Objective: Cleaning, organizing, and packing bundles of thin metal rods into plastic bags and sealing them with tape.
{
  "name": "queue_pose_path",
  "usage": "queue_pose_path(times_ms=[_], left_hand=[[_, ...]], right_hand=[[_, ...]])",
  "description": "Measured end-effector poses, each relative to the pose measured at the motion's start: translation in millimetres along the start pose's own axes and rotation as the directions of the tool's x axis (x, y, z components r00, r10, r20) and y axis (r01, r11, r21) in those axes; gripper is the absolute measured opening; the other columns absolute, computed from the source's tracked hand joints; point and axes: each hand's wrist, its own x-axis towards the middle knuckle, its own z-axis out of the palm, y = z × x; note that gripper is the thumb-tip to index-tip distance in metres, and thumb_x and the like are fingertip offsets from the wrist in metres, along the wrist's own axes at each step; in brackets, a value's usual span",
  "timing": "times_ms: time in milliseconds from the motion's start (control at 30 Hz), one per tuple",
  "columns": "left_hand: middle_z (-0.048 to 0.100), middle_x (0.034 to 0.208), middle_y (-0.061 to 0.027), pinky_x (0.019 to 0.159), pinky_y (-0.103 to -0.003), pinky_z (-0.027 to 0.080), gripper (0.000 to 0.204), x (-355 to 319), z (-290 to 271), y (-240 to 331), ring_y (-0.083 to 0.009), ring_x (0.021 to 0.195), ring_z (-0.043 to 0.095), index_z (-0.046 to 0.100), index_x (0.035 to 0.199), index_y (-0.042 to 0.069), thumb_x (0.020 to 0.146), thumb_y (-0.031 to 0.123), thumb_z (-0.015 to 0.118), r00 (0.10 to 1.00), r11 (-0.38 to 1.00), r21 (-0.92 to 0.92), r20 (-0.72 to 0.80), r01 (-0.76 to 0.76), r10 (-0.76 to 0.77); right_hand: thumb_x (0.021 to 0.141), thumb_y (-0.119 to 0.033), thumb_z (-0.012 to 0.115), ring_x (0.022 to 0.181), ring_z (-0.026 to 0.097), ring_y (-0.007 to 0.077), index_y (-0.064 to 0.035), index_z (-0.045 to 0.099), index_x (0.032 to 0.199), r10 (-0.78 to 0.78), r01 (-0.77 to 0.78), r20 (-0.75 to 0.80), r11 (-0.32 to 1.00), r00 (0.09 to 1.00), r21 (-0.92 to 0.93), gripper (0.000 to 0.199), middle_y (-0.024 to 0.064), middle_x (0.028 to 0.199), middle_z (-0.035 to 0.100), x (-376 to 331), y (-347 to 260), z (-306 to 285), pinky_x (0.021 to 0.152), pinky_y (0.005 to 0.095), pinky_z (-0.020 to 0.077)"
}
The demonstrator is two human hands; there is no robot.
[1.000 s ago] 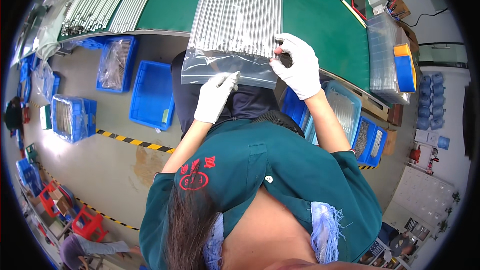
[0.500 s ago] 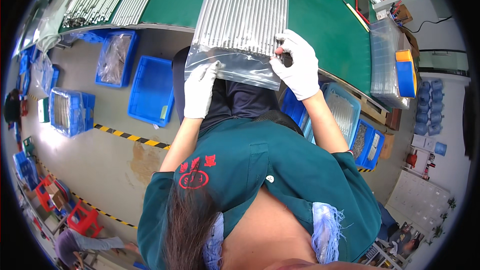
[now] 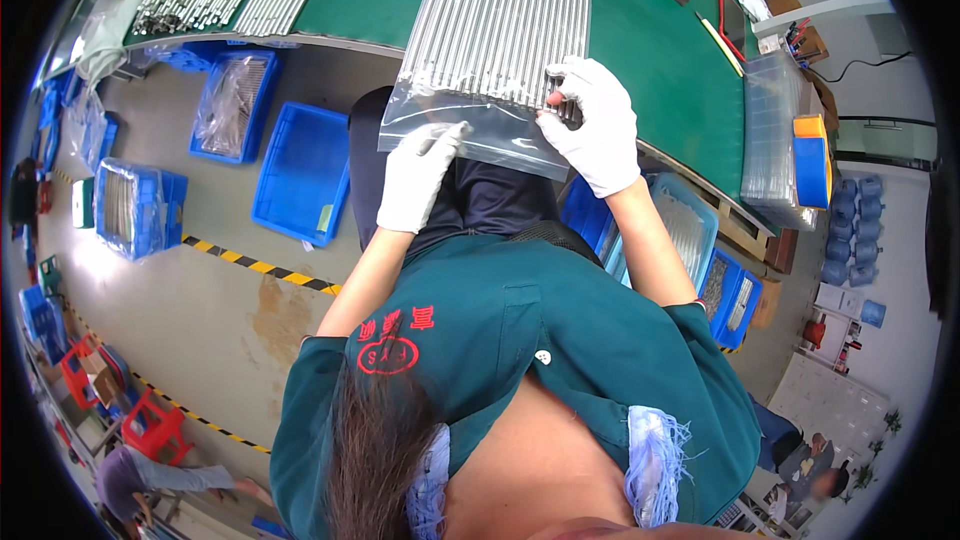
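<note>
Landmark: green table [image 3: 640, 30], smooth matte surface; left of the bag, the left hand [image 3: 415, 175] in a white glove, fingers pinching the bag's glossy lower edge; clear plastic bag [image 3: 490, 50] of thin ribbed grey rods overhangs the table's near rim; right hand [image 3: 595, 125], gloved, clamps the bag's right edge.

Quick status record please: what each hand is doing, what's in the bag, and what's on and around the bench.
left hand: gloved, fingers on the open lower edge of the clear plastic bag
right hand: gloved, gripping the bag's right side
bag contents: row of thin metal rods, side by side
surface: green bench; bag overhangs its edge
floor: blue bins at left
</note>
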Motion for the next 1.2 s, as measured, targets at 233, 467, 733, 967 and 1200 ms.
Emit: queue_pose_path(times_ms=[233, 467, 733, 967, 1200], left_hand=[[0.067, 0.09, -0.0077, 0.076, -0.025, 0.047, 0.023, 5, 8, -14, -0.0125, 0.082, 0.061, 0.067, 0.1, 0.0, 0.09, 0.019, 0.059, 0.997, 0.999, 0.012, 0.077, -0.031, 0.03], [0.067, 0.09, -0.0073, 0.077, -0.024, 0.046, 0.025, 5, 9, -11, -0.0107, 0.081, 0.059, 0.066, 0.101, -0.001, 0.092, 0.02, 0.056, 0.996, 1.0, -0.02, 0.094, 0.001, 0.001], [0.067, 0.087, -0.0069, 0.075, -0.024, 0.046, 0.025, 6, 10, -15, -0.0108, 0.079, 0.059, 0.066, 0.1, -0.001, 0.092, 0.021, 0.056, 0.995, 1.0, -0.029, 0.095, -0.006, 0.009], [0.067, 0.085, -0.0075, 0.074, -0.025, 0.046, 0.025, 5, 9, -8, -0.0111, 0.078, 0.059, 0.067, 0.099, 0.0, 0.092, 0.022, 0.056, 0.996, 1.0, 0.025, 0.093, -0.005, 0.003], [0.067, 0.086, -0.0072, 0.074, -0.024, 0.046, 0.025, 3, 8, -6, -0.011, 0.078, 0.06, 0.067, 0.099, 0.0, 0.091, 0.022, 0.057, 0.996, 0.999, 0.047, 0.091, 0.018, -0.022]], right_hand=[[0.06, -0.011, 0.071, 0.091, 0.059, 0.0277, -0.0046, 0.059, 0.071, 0.041, -0.041, 0.017, 0.999, 0.999, 0.019, 0.018, 0.0096, 0.095, 0.064, 1, -3, 1, 0.081, 0.0364, 0.0473], [0.06, -0.012, 0.071, 0.086, 0.058, 0.0278, -0.0044, 0.057, 0.069, -0.001, 0.0, 0.009, 1.0, 1.0, 0.004, 0.018, 0.0097, 0.092, 0.063, 6, -6, 4, 0.078, 0.036, 0.0469], [0.059, -0.012, 0.07, 0.085, 0.057, 0.0287, -0.0048, 0.056, 0.069, -0.032, 0.032, -0.022, 0.999, 0.999, 0.013, 0.018, 0.0102, 0.09, 0.062, 8, -9, 6, 0.077, 0.0365, 0.0465], [0.061, -0.009, 0.074, 0.092, 0.06, 0.0279, -0.0047, 0.06, 0.074, 0.023, -0.022, 0.045, 0.999, 0.999, -0.024, 0.02, 0.0107, 0.099, 0.064, 9, -12, 7, 0.08, 0.0348, 0.0482], [0.062, -0.01, 0.074, 0.094, 0.06, 0.0275, -0.0052, 0.06, 0.074, -0.011, 0.012, 0.042, 1.0, 0.999, -0.025, 0.019, 0.0105, 0.1, 0.064, 13, -14, 12, 0.081, 0.0352, 0.0482]])
